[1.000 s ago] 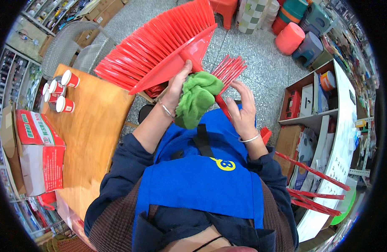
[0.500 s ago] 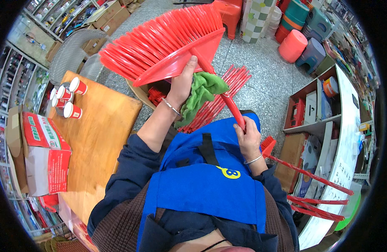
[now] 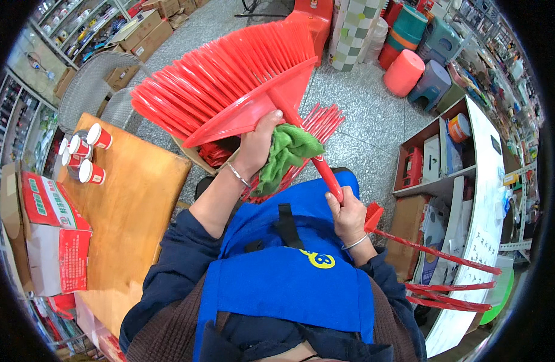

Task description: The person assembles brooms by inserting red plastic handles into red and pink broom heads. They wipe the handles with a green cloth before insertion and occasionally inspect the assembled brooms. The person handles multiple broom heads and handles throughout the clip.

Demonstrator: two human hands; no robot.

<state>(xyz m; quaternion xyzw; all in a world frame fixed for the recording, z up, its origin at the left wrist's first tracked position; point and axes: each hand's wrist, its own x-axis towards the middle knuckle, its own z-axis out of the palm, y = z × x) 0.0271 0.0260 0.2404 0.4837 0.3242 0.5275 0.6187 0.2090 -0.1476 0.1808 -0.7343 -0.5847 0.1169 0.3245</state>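
Bristles up and leaning left, a red plastic broom [image 3: 229,90] is held in front of my blue apron. My left hand [image 3: 257,145] is closed on a green cloth [image 3: 287,151], pressed against the broom just below its head, with the thumb by the lower edge of the head. Part of the cloth drapes around the short red handle, and a fold hangs below my palm. My right hand [image 3: 348,217] is wrapped around the handle's lower end. Behind the cloth, a bundle of red sticks [image 3: 322,123] is partly hidden.
On the left, a wooden table [image 3: 132,211] bears red-and-white paper cups [image 3: 92,173] and an opened carton [image 3: 57,235]. More red brooms [image 3: 434,247] lean by a shelf unit [image 3: 434,163] on the right. Stacked stools [image 3: 431,84] stand farther back, beyond the speckled floor [image 3: 362,120].
My left hand with the cloth has slipped slightly down from the broom head. My right hand's fingers have closed more firmly around the handle end. The whole view has shifted a little.
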